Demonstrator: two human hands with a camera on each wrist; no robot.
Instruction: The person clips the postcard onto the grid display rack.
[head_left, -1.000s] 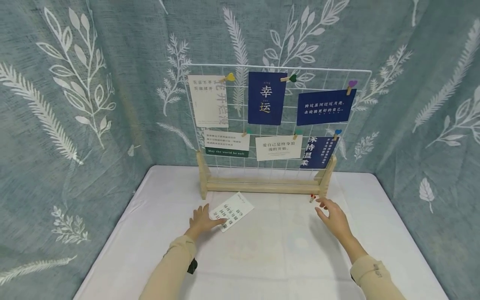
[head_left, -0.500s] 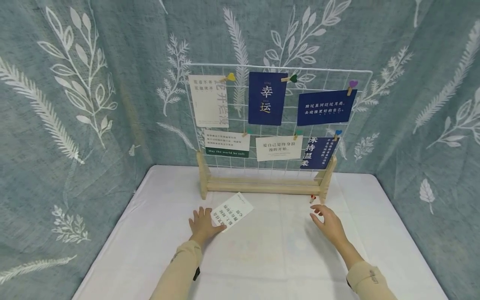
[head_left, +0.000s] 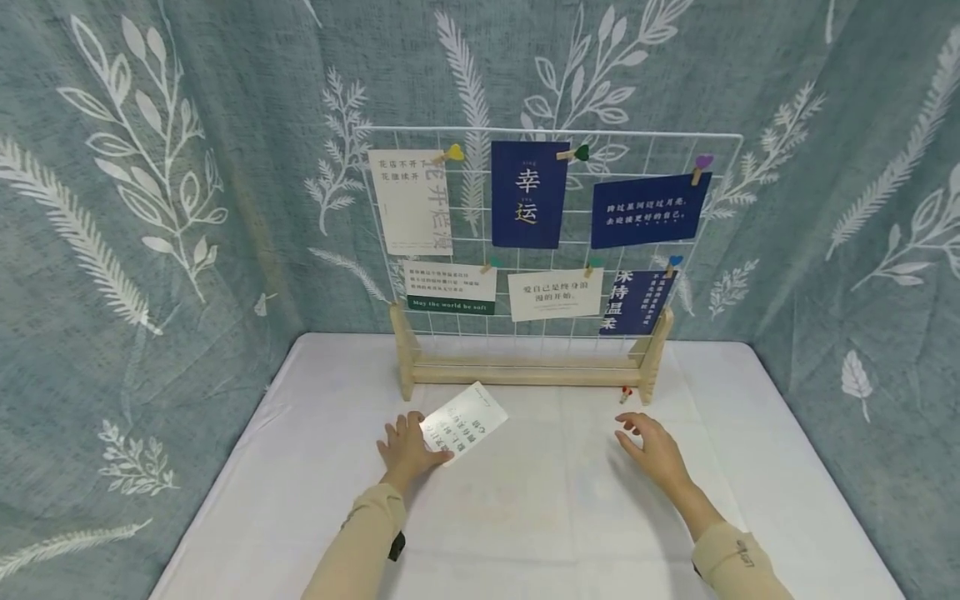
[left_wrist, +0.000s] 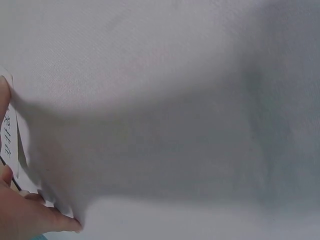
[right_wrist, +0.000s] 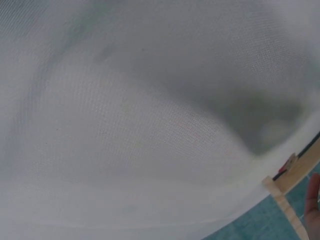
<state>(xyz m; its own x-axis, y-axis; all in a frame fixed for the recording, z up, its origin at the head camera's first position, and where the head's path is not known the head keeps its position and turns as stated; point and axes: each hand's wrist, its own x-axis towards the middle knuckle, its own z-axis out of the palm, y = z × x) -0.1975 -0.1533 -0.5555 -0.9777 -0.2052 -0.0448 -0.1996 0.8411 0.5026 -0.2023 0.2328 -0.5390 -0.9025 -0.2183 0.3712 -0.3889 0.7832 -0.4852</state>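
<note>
In the head view a white card (head_left: 472,421) with dark printed characters lies slanted on the table, left of the middle. My left hand (head_left: 407,450) holds its near-left end between thumb and index finger, the other fingers spread out over the cloth. The left wrist view catches only a strip of the card (left_wrist: 11,140) between the fingertips. Over the right part of the table is my right hand (head_left: 654,450), fingers loosely bent and holding nothing. A small wooden clothespin with a red heart (head_left: 626,394) lies just beyond its fingertips, by the rack's right foot.
At the back stands a white wire grid rack (head_left: 525,339) on a wooden base (head_left: 525,373). Several cards hang on it from heart clothespins, among them a dark blue card (head_left: 528,229). Patterned curtains (head_left: 247,167) enclose the white-covered table (head_left: 525,533).
My left thumb and index finger have settled on the card's near-left end. My right hand has shifted a little left and toward me, away from the red-heart clothespin. The card stays in place.
</note>
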